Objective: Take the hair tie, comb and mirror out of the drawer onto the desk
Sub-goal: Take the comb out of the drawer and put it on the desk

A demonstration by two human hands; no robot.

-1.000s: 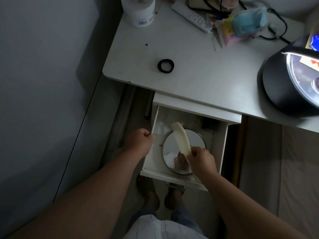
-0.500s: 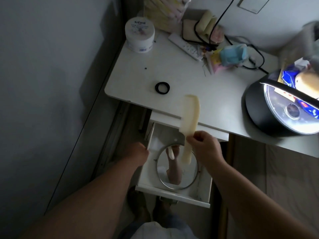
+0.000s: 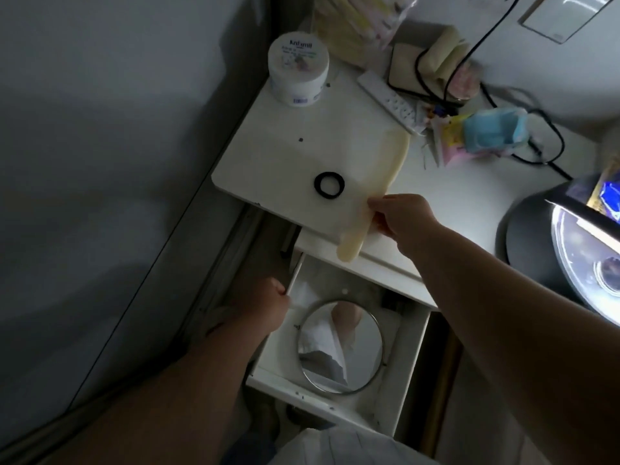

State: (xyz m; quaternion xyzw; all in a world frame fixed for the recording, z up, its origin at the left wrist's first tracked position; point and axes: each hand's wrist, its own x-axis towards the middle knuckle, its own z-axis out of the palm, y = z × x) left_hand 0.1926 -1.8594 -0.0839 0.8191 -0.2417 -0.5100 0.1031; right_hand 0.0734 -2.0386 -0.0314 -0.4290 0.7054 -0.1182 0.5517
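Note:
A black hair tie (image 3: 329, 184) lies on the white desk (image 3: 281, 162) near its front left corner. My right hand (image 3: 401, 219) grips a cream comb (image 3: 375, 193) by its middle, holding it slantwise low over the desk's front edge, just right of the hair tie. Whether the comb touches the desk I cannot tell. A round mirror (image 3: 339, 347) lies flat in the open white drawer (image 3: 322, 399) below the desk. My left hand (image 3: 268, 305) is closed on the drawer's left side wall.
At the desk's back stand a white jar (image 3: 298, 72), a white remote (image 3: 385, 100), black cables, and a blue packet (image 3: 493, 132). A black round lamp (image 3: 563, 250) glows at the right. A grey wall runs along the left.
My right hand has carried the comb up from the drawer and forward over the desk beside the hair tie. The left hand stays on the drawer's side. The view has tilted up.

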